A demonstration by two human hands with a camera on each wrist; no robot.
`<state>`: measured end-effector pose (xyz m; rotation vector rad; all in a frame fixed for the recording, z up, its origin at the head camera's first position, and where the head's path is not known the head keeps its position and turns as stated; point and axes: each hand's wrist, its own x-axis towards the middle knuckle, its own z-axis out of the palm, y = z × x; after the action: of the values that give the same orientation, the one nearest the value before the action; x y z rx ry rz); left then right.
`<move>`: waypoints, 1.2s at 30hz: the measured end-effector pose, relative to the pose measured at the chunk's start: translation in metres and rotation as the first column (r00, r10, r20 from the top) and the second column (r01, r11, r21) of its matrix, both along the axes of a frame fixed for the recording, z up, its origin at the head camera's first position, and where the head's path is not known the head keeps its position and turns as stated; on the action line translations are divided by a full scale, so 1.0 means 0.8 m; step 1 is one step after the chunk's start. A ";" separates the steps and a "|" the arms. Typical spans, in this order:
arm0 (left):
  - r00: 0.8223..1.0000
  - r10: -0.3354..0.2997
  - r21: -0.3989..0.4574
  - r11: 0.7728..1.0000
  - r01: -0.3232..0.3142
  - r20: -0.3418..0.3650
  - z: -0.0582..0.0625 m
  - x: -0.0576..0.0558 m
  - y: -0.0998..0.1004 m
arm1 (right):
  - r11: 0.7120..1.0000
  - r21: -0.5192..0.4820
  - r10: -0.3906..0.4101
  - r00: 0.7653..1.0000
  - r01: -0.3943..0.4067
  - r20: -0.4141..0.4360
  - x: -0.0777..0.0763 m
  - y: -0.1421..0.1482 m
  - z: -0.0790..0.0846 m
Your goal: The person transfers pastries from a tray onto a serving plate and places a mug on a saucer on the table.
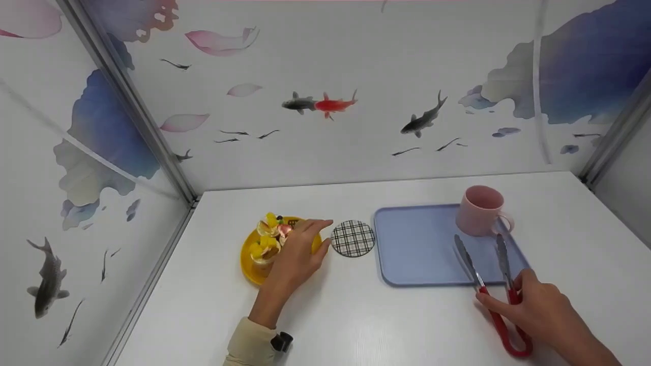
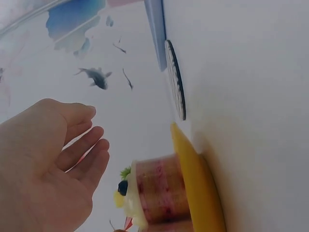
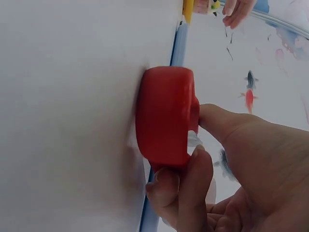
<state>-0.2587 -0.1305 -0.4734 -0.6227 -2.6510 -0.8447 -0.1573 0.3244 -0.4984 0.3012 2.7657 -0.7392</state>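
In the head view my left hand (image 1: 300, 251) reaches over the right part of a yellow plate (image 1: 247, 264), its fingers apart and holding nothing. Small toy-like cakes (image 1: 265, 249) with yellow toppings sit on that plate; my hand hides part of them. The left wrist view shows a layered cake (image 2: 161, 188) beside my loosely bent fingers. My right hand (image 1: 544, 305) grips metal tongs (image 1: 501, 325) by their red handles, thumb on one arm and fingers on the other. The tongs' spread tips overlap the blue tray (image 1: 414, 254) in the head view.
A pink mug (image 1: 478, 213) stands at the tray's back right, its handle to the right. Between plate and tray lies a round checked coaster (image 1: 353, 238). White panels (image 1: 356, 56) painted with fish rise behind and at the left of the white table (image 1: 356, 315).
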 end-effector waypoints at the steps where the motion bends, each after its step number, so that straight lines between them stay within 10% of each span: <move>1: 1.000 -0.006 -0.007 1.000 0.006 0.008 -0.002 -0.001 0.004 | 1.000 -0.003 -0.001 1.000 0.001 0.005 0.000 -0.001 0.000; 15: 0.980 -0.023 -0.082 0.996 0.040 0.198 -0.023 -0.011 0.033 | 1.000 0.005 -0.002 0.994 0.003 -0.112 -0.020 0.024 0.022; 24: 0.965 -0.001 -0.089 0.996 0.025 0.260 -0.027 -0.016 0.044 | 0.997 -0.071 -0.066 0.897 0.038 -0.437 -0.067 0.046 0.033; 36: 0.948 0.022 -0.107 0.994 0.013 0.317 -0.034 -0.020 0.056 | 0.917 -0.380 -0.277 0.882 0.123 -0.381 -0.136 0.047 0.015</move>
<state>-0.2745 -0.0858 -0.5008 -0.5448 -3.0042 -0.8687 -0.2660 0.3620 -0.4863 0.4011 2.9454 -1.4906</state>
